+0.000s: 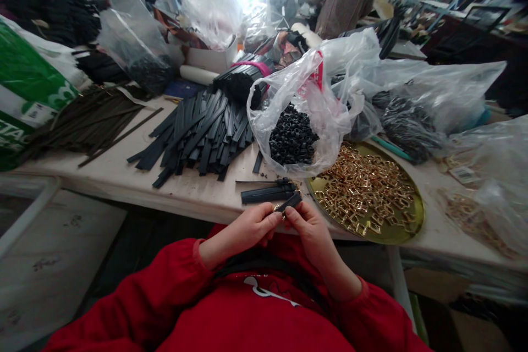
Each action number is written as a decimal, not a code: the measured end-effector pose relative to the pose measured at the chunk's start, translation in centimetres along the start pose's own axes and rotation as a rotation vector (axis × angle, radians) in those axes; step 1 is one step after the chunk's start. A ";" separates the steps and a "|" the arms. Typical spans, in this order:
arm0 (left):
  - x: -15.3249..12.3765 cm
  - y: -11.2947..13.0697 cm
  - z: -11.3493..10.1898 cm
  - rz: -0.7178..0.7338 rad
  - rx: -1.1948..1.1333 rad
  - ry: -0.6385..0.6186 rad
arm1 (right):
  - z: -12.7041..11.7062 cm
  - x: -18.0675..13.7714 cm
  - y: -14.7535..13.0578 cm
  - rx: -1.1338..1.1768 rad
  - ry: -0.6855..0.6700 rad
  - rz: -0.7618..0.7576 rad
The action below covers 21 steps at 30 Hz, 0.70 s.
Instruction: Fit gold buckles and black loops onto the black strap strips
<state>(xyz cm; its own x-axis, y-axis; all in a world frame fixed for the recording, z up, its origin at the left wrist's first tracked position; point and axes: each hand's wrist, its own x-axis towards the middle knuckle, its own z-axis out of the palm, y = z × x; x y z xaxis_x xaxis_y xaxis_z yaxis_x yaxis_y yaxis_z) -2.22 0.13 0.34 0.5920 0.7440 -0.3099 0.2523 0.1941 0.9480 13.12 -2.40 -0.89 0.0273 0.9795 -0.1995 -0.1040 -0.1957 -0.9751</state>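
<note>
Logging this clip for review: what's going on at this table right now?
A person in a red top sits at a cluttered worktable. The left hand and right hand together pinch a short black strap at the table edge; a small gold piece seems to sit at its near end. A few similar straps lie just ahead. Nearby are a round tray of gold buckles, an open bag of black rings, and a pile of black strips. Another person works beyond.
</note>
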 end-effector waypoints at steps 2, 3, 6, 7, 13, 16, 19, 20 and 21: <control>0.0 0.0 0.2 0.006 0.000 0.019 | 0.0 -0.1 0.3 0.004 -0.008 0.011; 0.0 0.0 0.4 0.011 0.001 0.032 | 0.0 -0.1 0.5 0.024 -0.014 0.027; 0.1 -0.4 0.7 0.020 0.012 0.068 | -0.1 -0.2 1.0 0.052 -0.043 0.048; 0.1 -0.5 0.8 0.017 0.020 0.074 | -0.1 -0.3 1.1 0.004 -0.032 0.011; 0.1 -0.5 0.9 -0.002 0.061 0.062 | -0.5 -0.1 1.3 -0.349 0.044 -0.206; 0.3 -0.6 0.5 -0.005 0.007 0.049 | -0.6 0.4 1.2 -0.235 -0.034 -0.103; 1.3 -1.0 -0.3 -0.034 -0.002 0.100 | -0.6 1.2 0.8 -0.267 -0.042 -0.178; 1.7 -1.2 -0.5 -0.036 0.004 0.135 | -0.7 1.5 0.5 -0.299 -0.064 -0.202; 2.2 -1.3 -0.8 -0.033 0.004 0.169 | -0.9 1.9 0.1 -0.331 -0.107 -0.209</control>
<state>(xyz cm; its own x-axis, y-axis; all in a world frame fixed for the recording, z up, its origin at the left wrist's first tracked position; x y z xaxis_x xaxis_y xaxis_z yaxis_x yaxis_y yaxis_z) -1.88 1.97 -1.54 0.4465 0.8340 -0.3241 0.2725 0.2183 0.9371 14.02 -0.59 -1.42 -0.0913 0.9958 0.0007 0.2191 0.0208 -0.9755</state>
